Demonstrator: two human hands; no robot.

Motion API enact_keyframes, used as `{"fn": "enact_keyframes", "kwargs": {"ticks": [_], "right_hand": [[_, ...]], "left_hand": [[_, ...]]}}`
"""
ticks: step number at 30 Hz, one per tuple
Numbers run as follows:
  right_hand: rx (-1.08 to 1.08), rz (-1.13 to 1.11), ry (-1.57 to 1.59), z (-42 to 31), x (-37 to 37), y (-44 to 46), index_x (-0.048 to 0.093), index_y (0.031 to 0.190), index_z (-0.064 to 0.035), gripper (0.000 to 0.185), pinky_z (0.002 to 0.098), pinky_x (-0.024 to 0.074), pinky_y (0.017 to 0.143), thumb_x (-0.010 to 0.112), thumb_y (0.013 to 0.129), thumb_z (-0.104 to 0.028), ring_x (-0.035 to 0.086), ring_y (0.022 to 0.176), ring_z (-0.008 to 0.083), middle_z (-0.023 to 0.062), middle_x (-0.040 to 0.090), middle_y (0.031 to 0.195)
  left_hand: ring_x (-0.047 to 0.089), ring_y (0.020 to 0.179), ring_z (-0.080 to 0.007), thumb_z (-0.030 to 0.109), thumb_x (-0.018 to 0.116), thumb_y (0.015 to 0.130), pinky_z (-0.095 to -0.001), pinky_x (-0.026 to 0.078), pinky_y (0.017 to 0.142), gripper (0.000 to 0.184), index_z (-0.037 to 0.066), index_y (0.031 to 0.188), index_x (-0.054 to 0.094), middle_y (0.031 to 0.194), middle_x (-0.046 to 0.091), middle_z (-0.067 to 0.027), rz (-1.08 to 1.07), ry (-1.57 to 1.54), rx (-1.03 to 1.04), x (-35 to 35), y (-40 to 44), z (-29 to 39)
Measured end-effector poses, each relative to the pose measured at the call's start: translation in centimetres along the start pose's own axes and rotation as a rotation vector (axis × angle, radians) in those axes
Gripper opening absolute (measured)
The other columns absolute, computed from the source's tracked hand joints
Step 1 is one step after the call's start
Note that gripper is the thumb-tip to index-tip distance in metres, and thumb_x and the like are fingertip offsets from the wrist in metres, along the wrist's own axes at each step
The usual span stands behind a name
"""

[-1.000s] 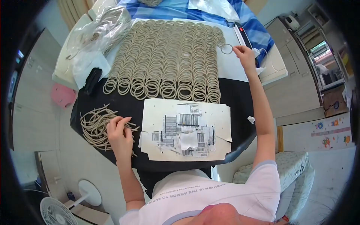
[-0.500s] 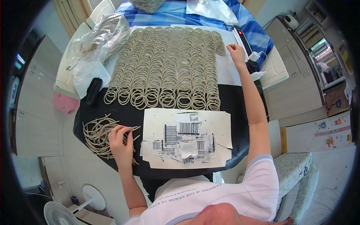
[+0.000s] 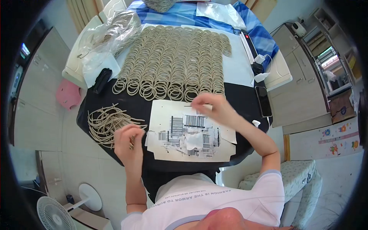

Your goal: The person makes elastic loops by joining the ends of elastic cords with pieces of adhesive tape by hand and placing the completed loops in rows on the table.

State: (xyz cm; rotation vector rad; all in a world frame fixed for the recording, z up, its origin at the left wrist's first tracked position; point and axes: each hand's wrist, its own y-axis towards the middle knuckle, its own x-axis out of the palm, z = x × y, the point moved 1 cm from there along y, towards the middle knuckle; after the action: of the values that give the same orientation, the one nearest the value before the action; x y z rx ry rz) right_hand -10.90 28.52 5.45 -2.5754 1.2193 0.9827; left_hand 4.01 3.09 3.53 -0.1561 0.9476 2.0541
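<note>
We note a pile of cut cords (image 3: 107, 122) on the black cloth (image 3: 134, 103), left of the cardboard (image 3: 158, 147). The cords lie bent and tangled; along the near right edge several loose ends point right, toward the cardboard.

Our left hand (image 3: 129, 142) is at the pile's near right side, fingers curled and thumb drawn in. Grip narrow; we cannot tell whether a cord is pinched there.

Our right hand (image 3: 214, 108) is over the cardboard's far right part, fingers bent, thumb close to them. Slight blur; we cannot tell if it holds anything.

Beyond the cardboard, cord rings (image 3: 176, 63) overlap in columns, each column's long axis running away from us, the left ones slanting right toward the far end. One short column sits far right, on the white sheet (image 3: 239, 67).
</note>
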Motion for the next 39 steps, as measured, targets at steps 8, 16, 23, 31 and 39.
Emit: {"fn": "enact_keyframes", "kwargs": {"ticks": [8, 16, 23, 31, 39], "right_hand": [[-0.070, -0.377, 0.342, -7.8, 4.7, -4.6, 0.032, 0.147, -0.0105, 0.073, 0.0350, 0.0447, 0.098, 0.071, 0.085, -0.005, 0.062, 0.108, 0.0206, 0.0094, 0.063, 0.118], [0.342, -0.013, 1.064, -1.5, 2.9, -8.4, 0.066, 0.097, 0.0040, 0.012, 0.0259, 0.0515, 0.078, 0.067, 0.085, 0.002, 0.064, 0.090, 0.0154, 0.0098, 0.064, 0.100], [0.443, 0.055, 1.226, -0.8, 3.7, -9.6, 0.068, 0.103, 0.0048, 0.022, 0.0303, 0.0562, 0.073, 0.071, 0.083, -0.004, 0.065, 0.085, 0.0177, 0.0131, 0.066, 0.097], [0.540, 0.037, 0.765, 0.0, 4.1, -9.1, 0.066, 0.099, 0.0046, 0.019, 0.0252, 0.0571, 0.066, 0.070, 0.081, 0.006, 0.068, 0.075, 0.0159, 0.0109, 0.068, 0.084], [0.421, 0.026, 0.471, -0.3, 4.7, -9.2, 0.066, 0.097, 0.0032, 0.012, 0.0225, 0.0542, 0.072, 0.070, 0.086, -0.001, 0.065, 0.081, 0.0094, 0.0039, 0.066, 0.094]], "left_hand": [[0.069, 0.084, -0.0214, -0.009, 0.056, 0.091, -0.0329, 0.057, 0.075, 0.008, -0.002, 0.095, 0.057, 0.089, 0.070, -0.0190, -0.409, -0.825, -0.142, 0.6, -3.0, 5.3], [0.069, 0.087, -0.0188, -0.008, 0.056, 0.091, -0.0293, 0.057, 0.078, 0.017, -0.006, 0.106, 0.063, 0.095, 0.070, -0.0147, -0.419, -0.984, -0.556, 2.0, -4.9, 2.5], [0.070, 0.081, -0.0190, -0.006, 0.057, 0.089, -0.0279, 0.056, 0.070, 0.018, -0.002, 0.103, 0.068, 0.088, 0.070, -0.0141, -0.585, -1.197, -0.779, 4.1, -5.9, 2.5], [0.068, 0.081, -0.0152, -0.003, 0.066, 0.086, -0.0254, 0.056, 0.069, 0.012, -0.002, 0.098, 0.067, 0.088, 0.071, -0.0094, -0.490, -0.859, -0.573, 5.5, -7.2, 2.8], [0.067, 0.071, -0.0183, -0.002, 0.072, 0.080, -0.0269, 0.052, 0.061, 0.013, 0.000, 0.092, 0.069, 0.082, 0.070, -0.0100, -0.385, -0.555, -0.222, 5.7, -7.3, 2.5]]}}
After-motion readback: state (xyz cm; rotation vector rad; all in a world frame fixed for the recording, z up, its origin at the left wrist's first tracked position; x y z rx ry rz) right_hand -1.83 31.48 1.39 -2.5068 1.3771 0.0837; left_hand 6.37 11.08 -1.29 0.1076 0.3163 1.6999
